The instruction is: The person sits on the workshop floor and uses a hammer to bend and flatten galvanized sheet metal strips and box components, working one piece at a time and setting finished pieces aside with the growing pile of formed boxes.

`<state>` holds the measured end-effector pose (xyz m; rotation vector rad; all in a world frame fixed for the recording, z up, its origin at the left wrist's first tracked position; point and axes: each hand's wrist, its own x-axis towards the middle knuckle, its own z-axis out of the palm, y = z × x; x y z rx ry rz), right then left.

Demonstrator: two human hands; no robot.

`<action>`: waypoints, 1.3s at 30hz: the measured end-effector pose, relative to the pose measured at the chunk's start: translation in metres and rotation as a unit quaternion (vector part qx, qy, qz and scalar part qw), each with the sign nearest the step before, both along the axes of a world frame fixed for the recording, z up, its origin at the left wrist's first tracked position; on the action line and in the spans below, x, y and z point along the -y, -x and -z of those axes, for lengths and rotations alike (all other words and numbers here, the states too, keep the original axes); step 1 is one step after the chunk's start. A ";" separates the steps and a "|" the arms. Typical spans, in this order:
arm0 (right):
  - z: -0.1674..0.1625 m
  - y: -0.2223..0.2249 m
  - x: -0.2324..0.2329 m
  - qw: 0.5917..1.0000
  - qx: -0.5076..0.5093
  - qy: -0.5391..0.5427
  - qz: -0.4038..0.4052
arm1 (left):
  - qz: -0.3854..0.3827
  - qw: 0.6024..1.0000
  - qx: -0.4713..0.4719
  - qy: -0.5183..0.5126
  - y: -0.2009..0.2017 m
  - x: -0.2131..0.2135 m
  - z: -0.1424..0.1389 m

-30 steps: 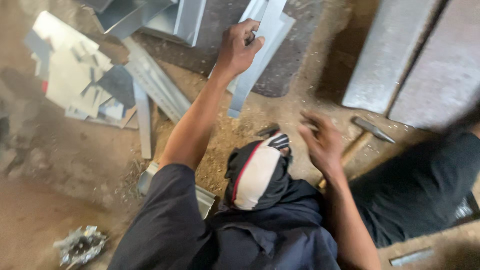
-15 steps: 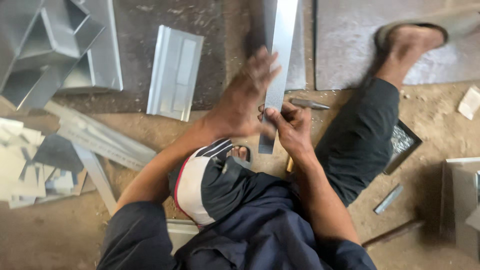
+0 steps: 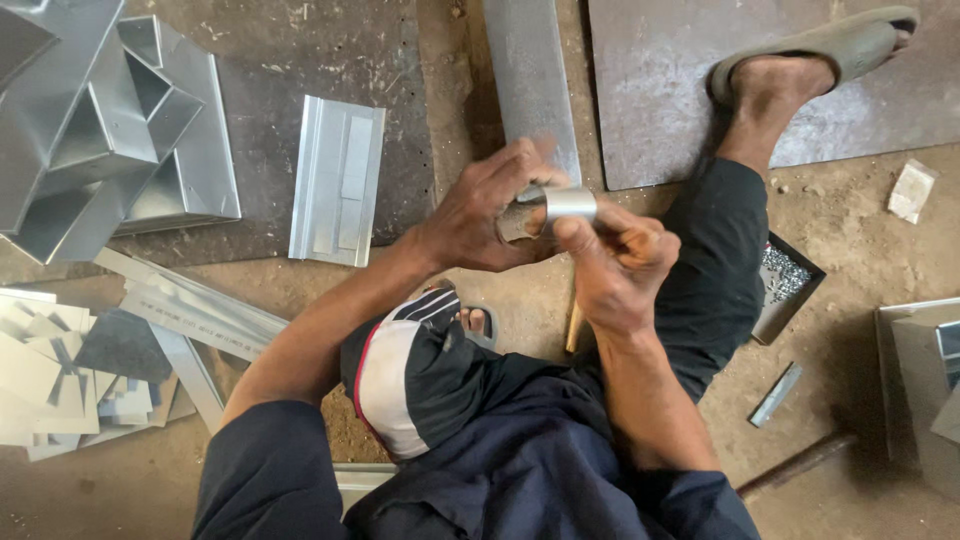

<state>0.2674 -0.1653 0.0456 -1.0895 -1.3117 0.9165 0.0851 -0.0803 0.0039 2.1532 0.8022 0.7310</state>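
Left hand: I see my left hand (image 3: pixel 480 215) wrapped around the near end of a small bent metal strip (image 3: pixel 560 205), fingers curled tight over it.
Right hand: my right hand (image 3: pixel 615 265) pinches the same strip from the other side, thumb on top, closed on it.
Strip position: held up between both hands, above the dirt floor (image 3: pixel 860 260), just in front of my knee.
Behind it: a long flat metal sheet (image 3: pixel 530 70) lies on the floor past my fingers.
Left side: a folded ribbed panel (image 3: pixel 335 180) and folded sheet-metal boxes (image 3: pixel 110 130), well apart from my hands.
Lower left: a pile of cut offcuts (image 3: pixel 60 375).
Right side: my sandalled foot (image 3: pixel 800 65) rests on a dark plate (image 3: pixel 680 110).
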 end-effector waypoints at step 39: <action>0.117 -0.058 0.020 0.968 0.184 0.163 0.042 | -0.143 0.973 -0.057 0.169 0.010 -0.089 0.207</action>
